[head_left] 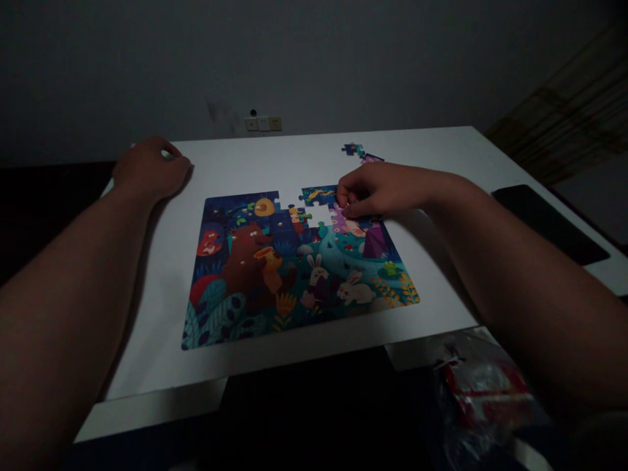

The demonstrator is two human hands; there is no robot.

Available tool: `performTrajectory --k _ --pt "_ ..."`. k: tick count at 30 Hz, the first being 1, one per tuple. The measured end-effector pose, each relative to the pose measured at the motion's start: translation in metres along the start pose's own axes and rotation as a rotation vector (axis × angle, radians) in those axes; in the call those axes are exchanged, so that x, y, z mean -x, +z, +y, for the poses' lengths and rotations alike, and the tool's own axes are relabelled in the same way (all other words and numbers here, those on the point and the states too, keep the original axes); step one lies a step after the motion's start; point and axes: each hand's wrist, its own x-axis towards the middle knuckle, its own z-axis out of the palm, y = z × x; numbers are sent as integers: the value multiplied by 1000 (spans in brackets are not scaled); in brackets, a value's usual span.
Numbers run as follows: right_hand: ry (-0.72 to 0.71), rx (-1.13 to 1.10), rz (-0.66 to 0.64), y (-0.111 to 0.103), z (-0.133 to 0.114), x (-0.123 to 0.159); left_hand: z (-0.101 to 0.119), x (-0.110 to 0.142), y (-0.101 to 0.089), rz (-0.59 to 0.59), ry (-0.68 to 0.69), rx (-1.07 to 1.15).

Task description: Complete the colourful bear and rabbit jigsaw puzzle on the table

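A jigsaw puzzle [255, 261] with a bear, rabbits and plants lies mostly joined on the white table. Gaps in its upper middle show the white surface. My right hand [370, 190] is over the puzzle's upper right, thumb and fingers pinched at a pinkish-purple puzzle piece [338, 217]; the fingers partly hide that piece. My left hand [151, 169] rests loosely curled at the table's far left, away from the puzzle, with a small gap between thumb and forefinger and nothing seen in it. Two loose pieces, one dark blue [352, 150] and one purple [373, 159], lie beyond my right hand.
The white table [235, 163] reaches toward a grey wall with sockets [263, 123]. A dark flat object [549, 222] lies on the table's right side. Below the front edge at right is a clear plastic bag [485, 392] with red and white contents.
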Motion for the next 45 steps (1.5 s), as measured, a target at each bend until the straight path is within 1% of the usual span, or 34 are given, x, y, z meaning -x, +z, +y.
performTrajectory --k 10,16,21,25,29,32,37,42,45 --pt "7 -20 -4 1 2 -2 3 2 -3 -29 2 8" --pt "3 -8 -14 0 4 -2 2 2 -2 2 3 20" --pt "18 -10 -21 0 5 -3 4 1 -3 -28 -13 4" --pt "31 -17 -21 1 5 -2 4 1 -3 -18 -8 0" --pt "15 -25 -8 1 5 -2 3 1 -3 -23 2 19" --pt "2 -24 -6 1 6 -2 3 1 -4 -37 -18 14" --pt "-4 -18 -10 1 6 -2 4 2 -5 -22 -1 24" --pt "7 -24 -9 1 5 -2 3 0 -3 -25 -32 10" --pt "8 -28 -5 1 5 -2 2 -1 -2 -21 -20 20"
